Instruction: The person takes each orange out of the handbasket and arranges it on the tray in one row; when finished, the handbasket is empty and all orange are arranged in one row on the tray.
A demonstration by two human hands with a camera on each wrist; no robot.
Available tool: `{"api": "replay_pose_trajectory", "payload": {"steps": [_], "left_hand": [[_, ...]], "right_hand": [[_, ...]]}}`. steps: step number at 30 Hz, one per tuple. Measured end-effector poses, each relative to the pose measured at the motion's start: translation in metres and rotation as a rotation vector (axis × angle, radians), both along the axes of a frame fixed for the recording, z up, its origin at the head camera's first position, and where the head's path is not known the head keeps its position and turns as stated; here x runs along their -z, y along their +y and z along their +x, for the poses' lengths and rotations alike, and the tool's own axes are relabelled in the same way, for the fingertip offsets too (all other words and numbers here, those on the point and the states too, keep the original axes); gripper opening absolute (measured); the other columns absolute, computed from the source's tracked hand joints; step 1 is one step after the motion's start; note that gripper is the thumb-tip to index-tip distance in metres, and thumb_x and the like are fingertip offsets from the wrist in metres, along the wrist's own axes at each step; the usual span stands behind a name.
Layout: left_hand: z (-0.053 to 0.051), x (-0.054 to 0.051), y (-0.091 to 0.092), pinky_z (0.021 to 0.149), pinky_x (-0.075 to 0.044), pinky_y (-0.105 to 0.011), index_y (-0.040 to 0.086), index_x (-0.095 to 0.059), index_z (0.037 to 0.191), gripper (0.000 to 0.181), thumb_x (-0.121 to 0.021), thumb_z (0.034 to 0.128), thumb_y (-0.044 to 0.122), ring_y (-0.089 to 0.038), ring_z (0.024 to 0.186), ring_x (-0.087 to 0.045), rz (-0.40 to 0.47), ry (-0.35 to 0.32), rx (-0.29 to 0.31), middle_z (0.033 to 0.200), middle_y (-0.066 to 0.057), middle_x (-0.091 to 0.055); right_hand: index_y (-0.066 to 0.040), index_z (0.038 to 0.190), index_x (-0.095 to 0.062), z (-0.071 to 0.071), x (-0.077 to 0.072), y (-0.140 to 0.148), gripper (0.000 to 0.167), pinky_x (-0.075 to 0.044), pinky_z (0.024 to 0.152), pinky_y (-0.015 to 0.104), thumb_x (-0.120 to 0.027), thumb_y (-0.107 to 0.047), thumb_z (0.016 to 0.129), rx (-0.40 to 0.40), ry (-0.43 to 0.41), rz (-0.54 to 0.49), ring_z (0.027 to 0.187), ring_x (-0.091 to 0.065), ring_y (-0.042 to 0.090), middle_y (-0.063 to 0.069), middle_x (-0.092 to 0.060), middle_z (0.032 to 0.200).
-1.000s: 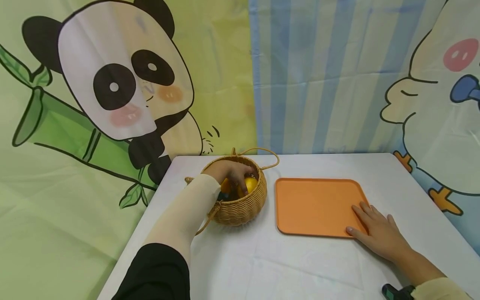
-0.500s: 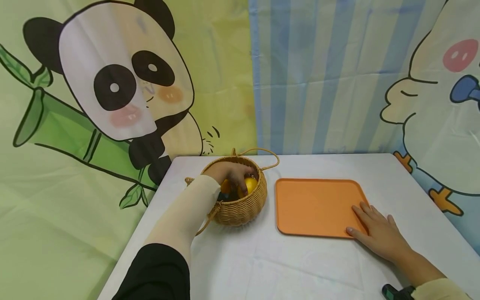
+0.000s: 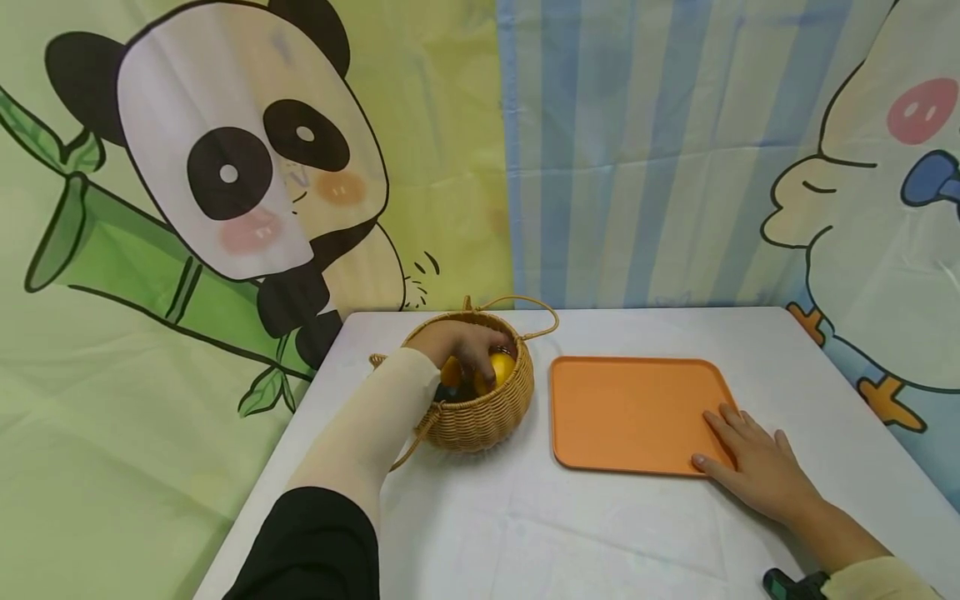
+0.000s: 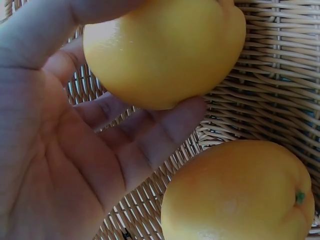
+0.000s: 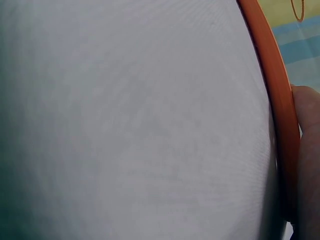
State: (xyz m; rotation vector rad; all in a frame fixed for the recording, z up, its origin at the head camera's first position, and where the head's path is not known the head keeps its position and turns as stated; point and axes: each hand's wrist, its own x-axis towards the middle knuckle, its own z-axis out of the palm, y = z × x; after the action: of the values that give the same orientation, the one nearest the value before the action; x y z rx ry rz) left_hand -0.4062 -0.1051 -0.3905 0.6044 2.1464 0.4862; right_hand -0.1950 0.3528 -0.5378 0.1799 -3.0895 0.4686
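My left hand (image 3: pixel 468 350) reaches down into the round wicker basket (image 3: pixel 480 425). It grips a plump yellow fruit (image 4: pixel 165 55), with the thumb across the top and the fingers curled beneath in the left wrist view. A second yellow fruit (image 4: pixel 240 195) with a small green stem lies lower right of it, against the woven wall. My right hand (image 3: pixel 757 467) rests on the near right corner of the orange tray (image 3: pixel 637 417), its fingers extended over the rim. Beside the tray rim (image 5: pixel 277 85), part of that hand shows in the right wrist view.
Looped handles (image 3: pixel 536 304) stick out from the basket's sides. A dark item (image 3: pixel 453 392) in the basket is mostly hidden by the left arm. White cloth (image 3: pixel 585 533) covers the table. Printed curtains (image 3: pixel 600 150) hang behind it. A black device (image 3: pixel 795 586) sits at the right wrist.
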Motion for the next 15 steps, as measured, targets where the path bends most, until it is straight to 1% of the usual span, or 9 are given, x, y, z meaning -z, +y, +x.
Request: {"api": "replay_pose_trajectory", "payload": {"steps": [5,8,11,13,15], "left_hand": [[0.002,-0.006,0.001,0.097,-0.058,-0.049,0.022,-0.053,0.149,0.071,-0.085,0.0864,0.009,-0.028,0.115,-0.061,0.003,-0.002,0.01,0.137,-0.011,-0.054],[0.003,-0.01,-0.001,0.097,-0.059,-0.048,0.024,-0.054,0.149,0.072,-0.084,0.0861,0.011,-0.029,0.119,-0.06,0.008,0.009,0.014,0.141,-0.01,-0.052],[0.002,-0.015,-0.005,0.095,-0.06,-0.047,0.027,-0.056,0.149,0.069,-0.082,0.0867,0.011,-0.028,0.121,-0.058,0.02,0.022,0.02,0.145,-0.008,-0.049],[0.002,-0.017,-0.008,0.091,-0.06,-0.046,0.029,-0.057,0.147,0.067,-0.08,0.0871,0.009,-0.027,0.119,-0.056,0.036,0.018,0.012,0.146,-0.008,-0.048],[0.002,-0.02,-0.011,0.087,-0.059,-0.044,0.03,-0.059,0.144,0.066,-0.079,0.0862,0.007,-0.027,0.114,-0.055,0.05,0.005,-0.001,0.146,-0.009,-0.047]], "right_hand": [[0.003,0.162,-0.038,0.001,0.0,0.0,0.099,-0.005,0.109,0.089,-0.057,-0.072,0.099,-0.003,0.003,0.001,0.15,-0.024,0.063,0.038,-0.028,0.165],[0.003,0.162,-0.038,0.002,-0.001,-0.001,0.099,-0.005,0.108,0.089,-0.058,-0.071,0.1,-0.007,0.001,-0.005,0.149,-0.024,0.064,0.038,-0.028,0.165],[0.003,0.162,-0.038,0.002,-0.002,-0.001,0.098,-0.005,0.108,0.089,-0.058,-0.071,0.1,-0.008,-0.004,-0.009,0.149,-0.024,0.064,0.038,-0.028,0.165],[0.003,0.162,-0.038,0.002,-0.002,-0.001,0.099,-0.005,0.108,0.089,-0.057,-0.071,0.1,-0.007,-0.006,-0.008,0.149,-0.024,0.064,0.039,-0.028,0.164],[0.004,0.162,-0.038,0.002,-0.002,0.0,0.099,-0.005,0.108,0.089,-0.057,-0.071,0.1,-0.007,-0.008,-0.007,0.148,-0.024,0.064,0.039,-0.028,0.164]]}}
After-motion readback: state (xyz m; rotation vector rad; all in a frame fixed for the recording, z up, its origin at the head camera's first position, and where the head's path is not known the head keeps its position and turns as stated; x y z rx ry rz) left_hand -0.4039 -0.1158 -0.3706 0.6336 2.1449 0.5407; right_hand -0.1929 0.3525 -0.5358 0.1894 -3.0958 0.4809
